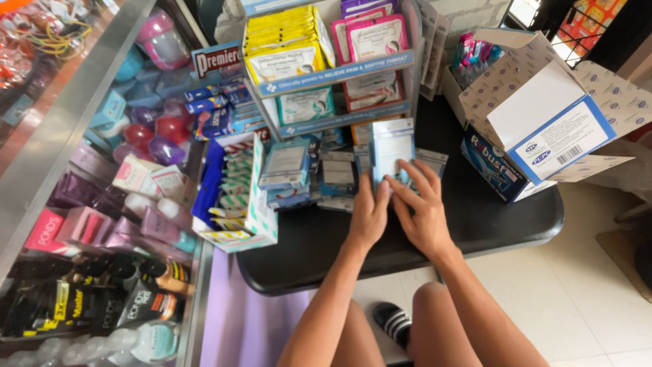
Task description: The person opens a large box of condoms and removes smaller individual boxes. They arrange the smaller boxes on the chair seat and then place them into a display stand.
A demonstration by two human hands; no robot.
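1. Pale blue-and-white flat packet [392, 151] stands upright on the black table [489, 217], long axis running away from the wearer, top end toward the tiered display rack [333, 75].
2. Left hand [367, 217] lies with fingers extended, fingertips against the packet's lower left edge; not curled round it.
3. Right hand [422, 211] spreads its fingers over the packet's lower right part, pressing rather than clasping. Whether either thumb pinches the packet, cannot tell.
4. Similar small packets [337, 173] lie in rows just left of it, on the same table.
5. Open white-and-blue carton [543, 115] sits to the right near the table's far edge, flaps up.
6. Striped open box of sachets [238, 197] sits at the table's left end.
7. Left: glass counter case [102, 224] crowded with bottles and tubes. Floor is pale tile [577, 299]; a black-and-white sandal [394, 319] shows between the knees.
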